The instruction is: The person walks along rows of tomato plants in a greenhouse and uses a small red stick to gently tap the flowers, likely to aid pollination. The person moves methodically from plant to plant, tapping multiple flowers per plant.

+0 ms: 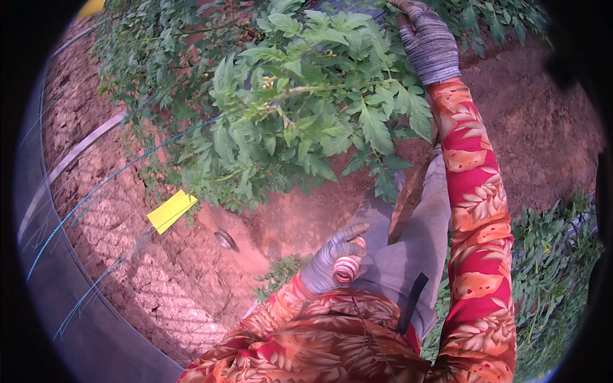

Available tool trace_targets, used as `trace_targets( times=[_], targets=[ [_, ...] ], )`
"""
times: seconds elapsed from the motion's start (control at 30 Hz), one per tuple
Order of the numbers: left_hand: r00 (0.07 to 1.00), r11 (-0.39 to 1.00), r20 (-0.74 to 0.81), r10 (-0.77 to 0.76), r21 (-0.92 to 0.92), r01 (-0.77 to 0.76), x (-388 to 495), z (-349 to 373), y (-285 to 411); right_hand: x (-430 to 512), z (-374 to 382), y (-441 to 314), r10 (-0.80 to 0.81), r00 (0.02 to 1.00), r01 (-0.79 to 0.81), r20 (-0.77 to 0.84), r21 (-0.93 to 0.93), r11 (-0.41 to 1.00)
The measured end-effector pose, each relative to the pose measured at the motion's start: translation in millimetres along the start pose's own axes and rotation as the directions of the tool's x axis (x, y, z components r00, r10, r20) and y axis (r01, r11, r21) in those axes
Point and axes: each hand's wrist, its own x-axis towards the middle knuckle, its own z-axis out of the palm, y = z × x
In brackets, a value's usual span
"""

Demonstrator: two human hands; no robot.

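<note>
My left hand (330,263), in a grey striped knit glove, is low in front of my lap. It is closed around a small roll (346,271) with pinkish-white coils; its material is unclear. Raised at the top of the view, my right hand (429,44) wears a matching glove and is beside the foliage of a tomato plant (316,100). Its fingertips meet the picture's edge, so what they touch cannot be made out. The plant has green lobed leaves, a pale stem and a few yellow flowers (268,82).
Taut blue-green twine (139,160) runs from the plant toward dark sheeting (96,330) at left. A yellow card (172,211) hangs near a second string. Reddish soil (143,268) lies below, with a small round metal-looking object (225,240). More plants (546,277) grow at right.
</note>
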Motion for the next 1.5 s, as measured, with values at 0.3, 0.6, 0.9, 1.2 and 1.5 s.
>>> trace_targets(
  times=[0.3, 0.6, 0.9, 1.2, 1.5],
  targets=[
    [0.997, 0.994, -0.013, 0.077, 0.077, -0.076, -4.8, 1.8, 8.4, 16.6, 5.7, 0.2, 0.036, 0.999, -0.036, 0.006, -0.06, 0.998],
    [0.884, 0.82, 0.231, 0.406, 0.336, -0.464, -10.2, 8.2, 30.5, -67.6, -83.4, -54.4, 0.022, 0.998, -0.01, -0.064, 0.19, 0.982],
    [0.714, 0.639, 0.495, 0.495, 0.35, -0.685, -32.4, 82.5, 77.1, -194.2, -253.4, -110.6, 0.257, 0.948, -0.2, -0.19, 0.275, 0.94],
    [0.527, 0.389, 0.646, 0.552, 0.359, -0.848, -6.4, 243.4, 147.6, -234.4, -395.3, -61.2, 0.476, 0.858, -0.382, -0.196, 0.376, 0.844],
    [0.452, 0.377, 0.663, 0.597, 0.266, -0.887, 9.5, 411.4, 203.4, -188.6, -571.5, 10.7, 0.458, 0.852, -0.4, -0.255, 0.249, 0.882]
  ],
)
